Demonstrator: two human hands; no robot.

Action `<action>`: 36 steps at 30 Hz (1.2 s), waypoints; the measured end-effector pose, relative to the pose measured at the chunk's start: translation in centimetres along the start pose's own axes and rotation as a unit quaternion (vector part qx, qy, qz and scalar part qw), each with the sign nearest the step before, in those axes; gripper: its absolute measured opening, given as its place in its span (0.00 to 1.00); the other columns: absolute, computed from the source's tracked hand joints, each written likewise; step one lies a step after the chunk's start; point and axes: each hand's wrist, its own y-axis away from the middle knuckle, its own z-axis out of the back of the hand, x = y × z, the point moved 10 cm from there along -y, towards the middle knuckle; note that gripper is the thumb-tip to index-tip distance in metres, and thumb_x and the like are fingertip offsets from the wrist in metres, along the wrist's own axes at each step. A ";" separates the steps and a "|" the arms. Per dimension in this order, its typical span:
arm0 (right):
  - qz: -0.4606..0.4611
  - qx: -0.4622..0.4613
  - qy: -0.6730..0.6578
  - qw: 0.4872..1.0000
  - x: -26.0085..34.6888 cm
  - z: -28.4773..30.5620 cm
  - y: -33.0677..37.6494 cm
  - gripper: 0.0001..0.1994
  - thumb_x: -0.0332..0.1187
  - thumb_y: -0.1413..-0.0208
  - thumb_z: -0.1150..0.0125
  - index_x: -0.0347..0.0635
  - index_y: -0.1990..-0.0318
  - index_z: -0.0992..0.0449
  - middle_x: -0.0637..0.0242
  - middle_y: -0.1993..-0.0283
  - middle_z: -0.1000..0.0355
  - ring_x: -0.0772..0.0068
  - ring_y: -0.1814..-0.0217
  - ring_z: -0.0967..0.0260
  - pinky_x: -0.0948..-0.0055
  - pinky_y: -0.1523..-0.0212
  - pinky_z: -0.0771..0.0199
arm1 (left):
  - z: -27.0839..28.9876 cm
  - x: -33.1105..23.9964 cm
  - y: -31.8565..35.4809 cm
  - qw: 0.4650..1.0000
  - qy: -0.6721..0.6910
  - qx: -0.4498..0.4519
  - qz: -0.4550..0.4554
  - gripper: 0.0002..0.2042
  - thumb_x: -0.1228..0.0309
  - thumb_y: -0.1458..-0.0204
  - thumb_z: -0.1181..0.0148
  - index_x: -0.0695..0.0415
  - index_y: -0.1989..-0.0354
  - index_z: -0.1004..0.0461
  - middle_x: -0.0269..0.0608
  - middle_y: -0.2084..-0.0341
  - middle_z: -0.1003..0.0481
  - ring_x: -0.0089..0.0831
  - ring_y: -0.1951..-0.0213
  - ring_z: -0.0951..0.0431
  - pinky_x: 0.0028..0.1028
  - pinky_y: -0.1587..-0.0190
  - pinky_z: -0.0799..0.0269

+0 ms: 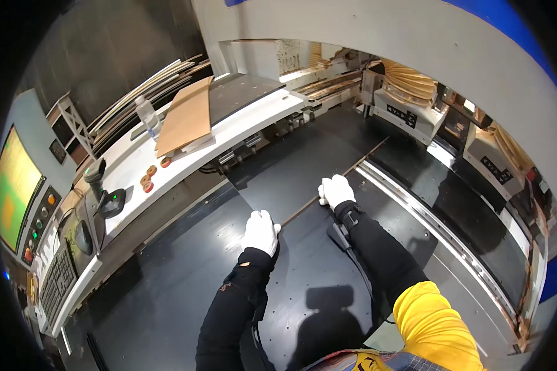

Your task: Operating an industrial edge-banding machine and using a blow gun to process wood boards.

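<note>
A dark flat panel point(297, 157) lies over the black machine bed, its near edge showing as a thin brown line that slants up to the right. My left hand point(262, 233), in a white glove, is closed at the left end of this edge, with the fingers curled. Farther along the same edge, my white-gloved right hand point(336, 190) is closed too, its fingers bent over the brown line. How far the thumbs reach under the panel is hidden. A pale metal rail point(408, 207) runs just right of the panel's right end.
Machine heads with yellow bellows point(410, 80) stand at the far right. On the white side table point(198, 159) are a brown board point(185, 117), a clear bottle point(146, 114), tape rolls point(147, 183) and a scanner on its stand point(112, 201). A keyboard point(58, 279) and lit screen point(20, 188) stand left.
</note>
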 end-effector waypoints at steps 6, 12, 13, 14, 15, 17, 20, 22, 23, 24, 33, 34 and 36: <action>0.232 0.050 0.347 0.907 1.3 1.2 -2.2 0.06 0.39 0.46 0.44 0.55 0.72 0.23 0.72 0.71 0.26 0.70 0.65 0.27 0.67 0.69 0.32 | -0.2 -3.0 -1.2 0.999 -0.042 0.006 0.008 0.14 0.64 0.50 0.36 0.59 0.60 0.29 0.52 0.59 0.29 0.49 0.57 0.24 0.45 0.56 0.26; 0.149 0.017 0.578 0.802 2.6 -3.5 -0.4 0.12 0.47 0.50 0.41 0.55 0.67 0.15 0.65 0.65 0.19 0.57 0.61 0.22 0.45 0.62 0.27 | -1.0 -1.6 -0.1 0.990 -0.137 -0.009 -0.016 0.11 0.65 0.47 0.39 0.56 0.60 0.28 0.50 0.57 0.29 0.51 0.55 0.25 0.47 0.55 0.27; 0.169 -0.102 0.648 0.735 3.9 -3.2 0.0 0.13 0.47 0.48 0.43 0.56 0.65 0.15 0.69 0.63 0.19 0.59 0.57 0.23 0.46 0.57 0.29 | -0.5 -2.6 -0.3 0.989 -0.140 -0.019 -0.031 0.11 0.66 0.47 0.39 0.57 0.60 0.28 0.52 0.58 0.29 0.52 0.55 0.25 0.46 0.54 0.27; 0.144 -0.070 0.626 0.763 3.8 -3.7 -0.6 0.14 0.46 0.46 0.44 0.54 0.59 0.16 0.67 0.57 0.19 0.56 0.53 0.23 0.39 0.51 0.32 | -0.7 -1.8 -0.6 0.984 -0.171 -0.014 -0.046 0.11 0.66 0.46 0.39 0.57 0.58 0.27 0.53 0.57 0.28 0.52 0.55 0.24 0.45 0.54 0.27; 0.139 0.013 0.597 0.790 3.4 -4.5 -0.9 0.16 0.45 0.44 0.45 0.50 0.55 0.17 0.65 0.55 0.20 0.56 0.51 0.24 0.39 0.48 0.33 | -1.0 -0.3 -1.0 0.978 -0.198 -0.014 -0.057 0.12 0.66 0.46 0.39 0.58 0.57 0.26 0.54 0.57 0.28 0.52 0.55 0.24 0.43 0.53 0.27; 0.169 0.010 0.559 0.812 4.0 -3.8 -1.1 0.16 0.42 0.42 0.47 0.47 0.55 0.17 0.61 0.54 0.20 0.54 0.50 0.24 0.42 0.46 0.32 | -1.3 0.5 -1.4 0.969 -0.213 -0.064 -0.110 0.14 0.66 0.46 0.39 0.58 0.53 0.26 0.55 0.57 0.27 0.52 0.55 0.24 0.42 0.53 0.27; 0.173 -0.049 0.562 0.807 3.2 -1.3 -2.1 0.16 0.40 0.43 0.49 0.45 0.56 0.17 0.58 0.55 0.21 0.51 0.51 0.24 0.40 0.46 0.31 | -2.6 -1.4 -2.2 0.964 -0.235 -0.052 -0.110 0.15 0.66 0.46 0.39 0.59 0.52 0.26 0.55 0.58 0.27 0.53 0.57 0.24 0.43 0.55 0.27; 0.201 -0.038 0.561 0.802 3.8 -2.0 -2.2 0.16 0.39 0.43 0.49 0.44 0.56 0.17 0.56 0.56 0.20 0.50 0.52 0.23 0.39 0.46 0.31 | -2.2 -2.1 -2.2 0.964 -0.234 -0.057 -0.111 0.14 0.67 0.46 0.39 0.58 0.53 0.26 0.55 0.59 0.27 0.53 0.57 0.24 0.43 0.55 0.27; 0.183 -0.068 0.571 0.798 3.7 -1.3 -2.3 0.15 0.40 0.44 0.48 0.46 0.58 0.17 0.58 0.58 0.20 0.51 0.53 0.23 0.37 0.47 0.32 | -2.1 -2.6 -2.0 0.965 -0.232 -0.058 -0.107 0.14 0.67 0.46 0.39 0.58 0.53 0.26 0.55 0.59 0.27 0.53 0.57 0.24 0.44 0.55 0.28; 0.194 -0.017 0.589 0.784 4.0 -3.4 -1.5 0.15 0.42 0.45 0.47 0.47 0.59 0.16 0.59 0.58 0.20 0.52 0.53 0.23 0.37 0.48 0.31 | -1.5 -1.6 -1.3 0.962 -0.233 -0.071 -0.123 0.13 0.67 0.45 0.40 0.58 0.53 0.27 0.55 0.60 0.27 0.53 0.57 0.25 0.44 0.54 0.28; 0.311 0.141 0.652 0.677 1.7 -4.1 0.5 0.08 0.42 0.45 0.46 0.58 0.67 0.20 0.75 0.68 0.25 0.68 0.62 0.27 0.58 0.71 0.31 | -1.0 -3.2 -0.7 0.991 -0.134 0.001 0.024 0.12 0.67 0.50 0.39 0.58 0.61 0.31 0.53 0.59 0.31 0.50 0.55 0.27 0.48 0.56 0.29; 0.170 0.171 0.381 0.893 1.0 -2.5 -0.7 0.07 0.40 0.43 0.48 0.55 0.67 0.24 0.71 0.70 0.27 0.67 0.66 0.29 0.58 0.73 0.33 | -0.7 -2.7 -0.5 0.992 -0.116 0.006 0.046 0.12 0.67 0.49 0.40 0.58 0.59 0.31 0.53 0.58 0.31 0.50 0.54 0.27 0.49 0.56 0.28; -0.021 0.123 -0.203 0.971 -1.4 -0.4 -1.2 0.06 0.36 0.39 0.51 0.49 0.68 0.31 0.64 0.73 0.32 0.67 0.74 0.35 0.60 0.78 0.37 | -0.6 -2.6 -0.3 0.997 -0.080 -0.010 0.022 0.14 0.66 0.50 0.40 0.60 0.60 0.31 0.54 0.59 0.31 0.50 0.54 0.27 0.48 0.56 0.28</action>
